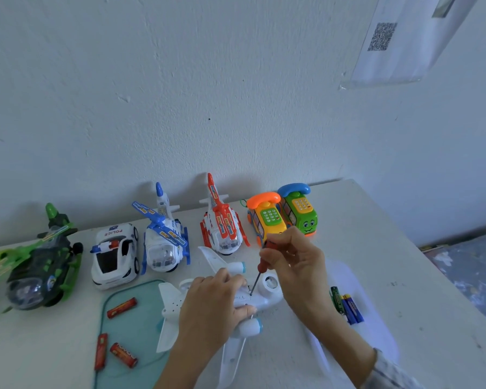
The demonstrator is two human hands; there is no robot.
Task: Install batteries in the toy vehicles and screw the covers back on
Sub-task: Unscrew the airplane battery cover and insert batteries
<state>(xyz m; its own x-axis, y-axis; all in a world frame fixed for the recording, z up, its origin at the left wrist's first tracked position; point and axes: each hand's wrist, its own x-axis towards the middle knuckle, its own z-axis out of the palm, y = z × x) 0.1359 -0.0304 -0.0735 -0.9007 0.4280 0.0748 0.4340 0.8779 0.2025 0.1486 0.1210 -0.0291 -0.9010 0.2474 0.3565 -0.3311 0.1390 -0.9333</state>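
A white toy airplane lies belly-up on the table in front of me. My left hand grips its body and holds it steady. My right hand pinches the red handle of a small screwdriver, whose tip stands on the battery cover of the plane's underside. Three red batteries lie on a teal tray to the left. Blue and green batteries lie on a clear tray to the right.
Along the wall stand a green helicopter, a white police car, a blue-and-white helicopter, a red-and-white helicopter and two toy phone buses. The table's right edge drops to the floor.
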